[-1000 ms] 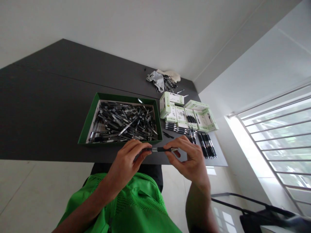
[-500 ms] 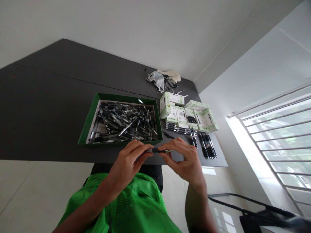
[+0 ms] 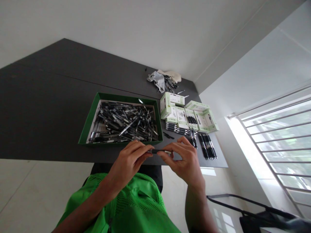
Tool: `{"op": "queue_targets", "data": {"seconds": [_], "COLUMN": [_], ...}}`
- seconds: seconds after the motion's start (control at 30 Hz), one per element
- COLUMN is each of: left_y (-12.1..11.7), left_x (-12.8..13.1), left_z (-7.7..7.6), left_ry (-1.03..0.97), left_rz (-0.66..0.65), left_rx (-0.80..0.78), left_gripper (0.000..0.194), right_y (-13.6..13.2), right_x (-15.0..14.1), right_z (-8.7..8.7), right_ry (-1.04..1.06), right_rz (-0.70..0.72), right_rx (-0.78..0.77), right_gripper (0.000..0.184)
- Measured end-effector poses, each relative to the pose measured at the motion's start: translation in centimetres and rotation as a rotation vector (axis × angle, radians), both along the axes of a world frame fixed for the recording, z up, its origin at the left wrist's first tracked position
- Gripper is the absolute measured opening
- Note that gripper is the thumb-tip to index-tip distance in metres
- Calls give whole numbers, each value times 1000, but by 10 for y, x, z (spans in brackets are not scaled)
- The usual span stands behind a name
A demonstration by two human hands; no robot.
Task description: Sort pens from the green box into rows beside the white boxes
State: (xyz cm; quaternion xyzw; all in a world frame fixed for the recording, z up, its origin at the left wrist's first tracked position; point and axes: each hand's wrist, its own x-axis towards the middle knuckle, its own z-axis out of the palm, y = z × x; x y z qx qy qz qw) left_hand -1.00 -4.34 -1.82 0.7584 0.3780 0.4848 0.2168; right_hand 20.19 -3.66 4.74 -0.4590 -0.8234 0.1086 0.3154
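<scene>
A dark pen lies level between my two hands, just above the table's front edge. My left hand pinches its left end between thumb and fingers. At the other end, near a pale tip, my right hand is closed on the pen with thumb and fingertips. Beyond my hands stands a green box holding a heap of loose pens. Small black pieces lie on the table between the box and my right hand.
White and pale-green cartons stand right of the box, some with pens in them. A row of black pens lies before them on the dark table. Pale cloths rest on more pens at the back.
The fingers of my right hand have shifted slightly on the pen, with one now curled under its tip. My left hand has hardly moved.
</scene>
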Motion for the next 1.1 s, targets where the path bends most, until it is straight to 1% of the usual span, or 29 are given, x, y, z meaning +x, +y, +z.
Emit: {"op": "queue_targets", "data": {"seconds": [0.07,0.1,0.13,0.17,0.2,0.27,0.3,0.4,0.5,0.7,0.73,0.77,0.87,0.9,0.97,1.03,1.1], "left_y": [-1,-1,-1,-2,-2,-2,-2,0,1,1,0,0,-1,-1,-1,-1,0], "left_x": [0,0,0,0,0,-1,-2,-3,-5,-5,-5,-5,-3,-3,-2,-2,-3], "left_z": [1,1,2,2,2,2,1,-1,-3,-2,-2,-2,-3,-3,-4,-4,-4], "left_ry": [15,21,25,25,20,3,-5,-9,8,27,31,33,47,53,61,54,42], "left_rz": [-7,-13,-16,-15,-10,9,19,34,35,35,33,30,15,10,6,9,13], "left_rx": [-2,-5,-11,-16,-19,-15,-9,9,15,15,16,20,23,24,28,24,13], "left_gripper": [19,19,19,18,18,17,16,16,16,17,17,17,18,18,18,18,18], "right_y": [2,2,2,2,1,-2,-3,-6,-6,-1,0,1,4,5,4,3,0], "right_x": [-1,-1,-1,-1,-1,0,0,1,2,1,0,-1,-4,-5,-5,-5,-4], "right_z": [-4,-5,-6,-6,-5,-1,1,4,3,1,0,-1,-7,-9,-11,-8,-3], "right_ry": [-42,-46,-39,-24,-7,22,32,57,64,0,-14,-32,-84,-96,-103,-85,-61], "right_rz": [8,17,31,45,55,67,67,65,54,31,31,31,24,16,4,27,72], "right_rx": [30,35,28,7,-22,-75,-86,-70,-49,-16,-9,5,94,120,111,13,-99], "right_gripper": [48,55,57,54,47,21,12,14,13,4,6,12,39,45,49,38,16]}}
